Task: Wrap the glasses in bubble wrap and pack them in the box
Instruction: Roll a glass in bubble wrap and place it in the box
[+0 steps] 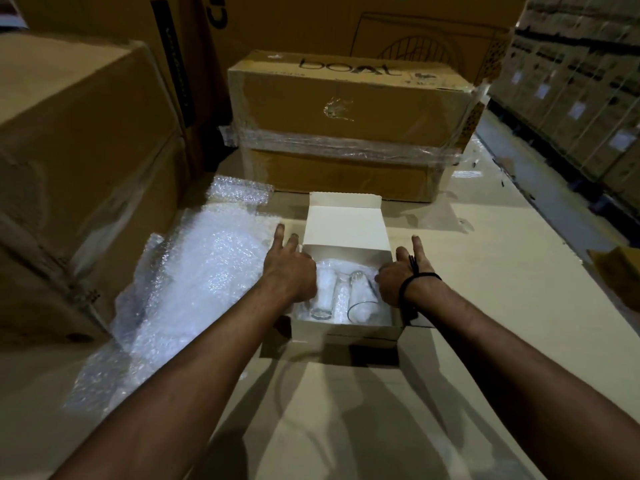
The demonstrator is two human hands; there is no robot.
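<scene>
Two clear glasses (322,301) lie on their sides, mouths toward 6 o'clock, inside a small white box (346,330) at the centre of the scene. They rest on bubble wrap padding (379,308), and more of it shows through the glass. Whether each glass is fully wrapped cannot be told from this view.

The packing looks close to finished. The glasses are in the box, and what appears to be left is any last padding and closing the lid flap (343,223), which stands open at 12 o'clock.

The left hand (289,271) sits at the box's 9 o'clock wall with two fingers stretched straight along the outside. The right hand (393,280), a black cord (412,278) at its wrist, sits at the 3 o'clock wall with one finger pointing forward. Their thumbs are hidden, so it cannot be told whether either hand pinches the wall or only rests against it.

A large loose sheet of bubble wrap (207,271) spreads from 9 to 8 o'clock, just beside the box, with a smaller piece (239,190) near 11 o'clock.

The box stands on a pale, flat surface (485,271) that looks like laid cardboard, with a brown scrap (620,271) far out at 3 o'clock.

A taped carton (346,109) stands at 12 o'clock, tall brown cartons (79,150) at 10 o'clock and rows of stacked boxes (571,98) at 2 o'clock. The room looks like a dim storeroom.
</scene>
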